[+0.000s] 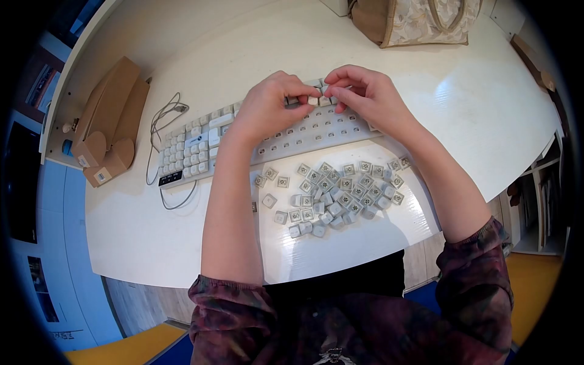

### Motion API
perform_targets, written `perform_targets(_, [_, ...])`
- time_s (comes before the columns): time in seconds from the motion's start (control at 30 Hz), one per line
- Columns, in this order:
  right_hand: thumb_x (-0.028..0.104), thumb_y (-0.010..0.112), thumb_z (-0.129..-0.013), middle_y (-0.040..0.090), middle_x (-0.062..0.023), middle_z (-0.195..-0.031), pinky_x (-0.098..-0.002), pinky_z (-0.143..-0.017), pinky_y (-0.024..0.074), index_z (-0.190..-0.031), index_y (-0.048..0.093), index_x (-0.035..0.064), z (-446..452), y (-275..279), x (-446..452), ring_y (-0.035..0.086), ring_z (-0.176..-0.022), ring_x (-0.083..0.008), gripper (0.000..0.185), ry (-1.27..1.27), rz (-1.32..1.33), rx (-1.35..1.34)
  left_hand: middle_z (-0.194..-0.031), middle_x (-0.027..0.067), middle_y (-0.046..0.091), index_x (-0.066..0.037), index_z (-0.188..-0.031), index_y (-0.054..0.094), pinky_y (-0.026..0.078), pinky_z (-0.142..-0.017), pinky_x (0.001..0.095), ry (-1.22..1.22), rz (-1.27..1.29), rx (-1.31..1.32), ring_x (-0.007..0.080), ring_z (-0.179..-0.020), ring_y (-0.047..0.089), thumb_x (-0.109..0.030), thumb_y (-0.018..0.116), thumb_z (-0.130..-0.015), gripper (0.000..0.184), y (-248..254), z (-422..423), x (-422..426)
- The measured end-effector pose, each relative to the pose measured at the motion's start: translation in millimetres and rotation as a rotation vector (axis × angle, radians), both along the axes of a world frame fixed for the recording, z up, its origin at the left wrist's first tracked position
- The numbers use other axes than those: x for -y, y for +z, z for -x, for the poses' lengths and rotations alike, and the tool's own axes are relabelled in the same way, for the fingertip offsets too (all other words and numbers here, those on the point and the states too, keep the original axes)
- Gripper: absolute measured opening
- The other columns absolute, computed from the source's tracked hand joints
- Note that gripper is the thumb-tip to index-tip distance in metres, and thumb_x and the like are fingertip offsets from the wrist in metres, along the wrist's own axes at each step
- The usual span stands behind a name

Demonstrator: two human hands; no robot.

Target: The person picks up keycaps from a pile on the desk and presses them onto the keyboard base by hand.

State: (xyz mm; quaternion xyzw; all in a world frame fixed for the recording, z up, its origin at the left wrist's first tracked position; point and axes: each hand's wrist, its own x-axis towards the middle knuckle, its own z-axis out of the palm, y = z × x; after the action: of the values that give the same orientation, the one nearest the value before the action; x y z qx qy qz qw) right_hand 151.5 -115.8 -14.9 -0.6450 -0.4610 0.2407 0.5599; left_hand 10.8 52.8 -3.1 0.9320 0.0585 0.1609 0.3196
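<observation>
A white keyboard [267, 159] lies across the desk, its left part fitted with keycaps and much of its right part showing bare key sockets. My left hand [271, 106] reaches over it, thumb and index finger closed on a pale keycap [313, 101]. Close beside it, my right hand [371, 97] has its fingers curled and thumb and index together at the keyboard's top rows; what they pinch is mostly hidden. In front of the keyboard lies a heap of loose keycaps [345, 199], many upside down with their undersides showing.
A grey cable [156, 131] loops at the keyboard's left end. Brown cardboard [115, 115] leans against the desk's left side panel. A patterned bag [420, 23] stands at the back right. The white desk's [152, 243] front edge runs before my body; shelves [538, 201] stand at right.
</observation>
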Motion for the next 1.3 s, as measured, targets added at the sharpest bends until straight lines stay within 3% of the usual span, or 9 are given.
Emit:
perform_targets(0.2, [0.008, 0.062, -0.095, 0.069, -0.0054, -0.094, -0.0216, -0.069, 0.0516, -0.110, 0.063, -0.0017, 2, 6, 2, 0.062, -0.072, -0.0081, 0.018, 0.007, 0.060, 0.000, -0.083, 0.0007, 0.065, -0.012, -0.101, 0.076, 0.048, -0.073, 0.0289, 0.015, -0.062, -0.031, 0.0145, -0.080, 0.057, -0.008, 0.076, -0.079, 0.022, 7, 3, 3])
perform_targets(0.3, [0.009, 0.062, -0.094, 0.069, -0.0052, -0.094, -0.0216, -0.069, 0.0515, -0.110, 0.063, -0.0017, 2, 5, 1, 0.062, -0.072, -0.0080, 0.019, 0.003, 0.058, 0.006, -0.079, 0.0030, 0.069, -0.012, -0.095, 0.076, 0.051, -0.075, 0.0341, 0.042, -0.108, -0.009, 0.0215, -0.083, 0.063, -0.015, 0.078, -0.075, 0.020, 9, 2, 4])
perform_targets(0.6, [0.009, 0.063, -0.094, 0.070, -0.0052, -0.094, -0.0215, -0.068, 0.0514, -0.110, 0.063, -0.0019, 1, 5, 1, 0.061, -0.071, -0.0076, 0.019, 0.004, 0.065, 0.034, -0.079, 0.0058, 0.067, -0.006, -0.088, 0.076, 0.050, -0.066, 0.0324, 0.108, -0.253, 0.068, 0.0190, -0.073, 0.062, -0.020, 0.083, -0.073, 0.021, 4, -2, 4])
perform_targets(0.7, [0.009, 0.063, -0.094, 0.070, -0.0052, -0.094, -0.0214, -0.068, 0.0515, -0.111, 0.063, -0.0021, 1, 5, 1, 0.061, -0.071, -0.0075, 0.020, 0.003, 0.069, 0.032, -0.077, 0.0080, 0.071, -0.008, -0.079, 0.077, 0.052, -0.069, 0.0367, 0.148, -0.154, 0.064, 0.0241, -0.075, 0.065, -0.025, 0.083, -0.072, 0.019, 2, -2, 3])
perform_targets(0.8, [0.009, 0.062, -0.095, 0.070, -0.0045, -0.094, -0.0208, -0.068, 0.0515, -0.109, 0.065, -0.0021, 2, 5, 0, 0.061, -0.071, -0.0068, 0.018, -0.011, 0.069, 0.041, -0.080, 0.0074, 0.068, -0.006, -0.090, 0.077, 0.050, -0.066, 0.0304, 0.127, -0.095, -0.001, 0.0179, -0.072, 0.062, -0.020, 0.082, -0.076, 0.021, 5, 0, 1])
perform_targets(0.9, [0.008, 0.063, -0.093, 0.071, -0.0049, -0.093, -0.0236, -0.069, 0.0518, -0.107, 0.068, 0.0000, 2, 0, 0, 0.063, -0.073, -0.0103, 0.017, -0.010, 0.096, 0.119, -0.081, 0.0068, 0.068, -0.006, -0.089, 0.077, 0.050, -0.065, 0.0303, 0.133, -0.100, 0.004, 0.0175, -0.070, 0.062, -0.021, 0.082, -0.076, 0.020, 4, 1, 1])
perform_targets(1.0, [0.014, 0.065, -0.088, 0.070, -0.0047, -0.092, -0.0341, -0.072, 0.0536, -0.100, 0.073, 0.0089, 1, -9, 0, 0.068, -0.080, -0.0222, 0.015, -0.041, -0.036, 0.611, -0.080, 0.0065, 0.068, -0.007, -0.086, 0.077, 0.050, -0.064, 0.0304, 0.146, -0.160, -0.012, 0.0175, -0.069, 0.062, -0.023, 0.083, -0.075, 0.020, 9, 1, 5])
perform_targets(1.1, [0.015, 0.064, -0.087, 0.068, -0.0047, -0.098, -0.0384, -0.076, 0.0533, -0.101, 0.074, 0.0120, 9, -7, 3, 0.066, -0.088, -0.0274, 0.017, -0.034, -0.003, 0.733, -0.078, 0.0066, 0.068, -0.007, -0.084, 0.077, 0.050, -0.064, 0.0303, 0.161, -0.180, -0.042, 0.0176, -0.069, 0.063, -0.024, 0.084, -0.074, 0.020, 9, 0, 7])
perform_targets(1.3, [0.015, 0.065, -0.087, 0.066, -0.0044, -0.102, -0.0378, -0.075, 0.0532, -0.103, 0.074, 0.0124, 11, -8, 2, 0.066, -0.090, -0.0254, 0.018, -0.036, -0.017, 0.766, -0.078, 0.0075, 0.068, -0.008, -0.086, 0.078, 0.050, -0.064, 0.0303, 0.100, -0.282, 0.027, 0.0180, -0.069, 0.063, -0.021, 0.083, -0.074, 0.018, 10, 1, 5])
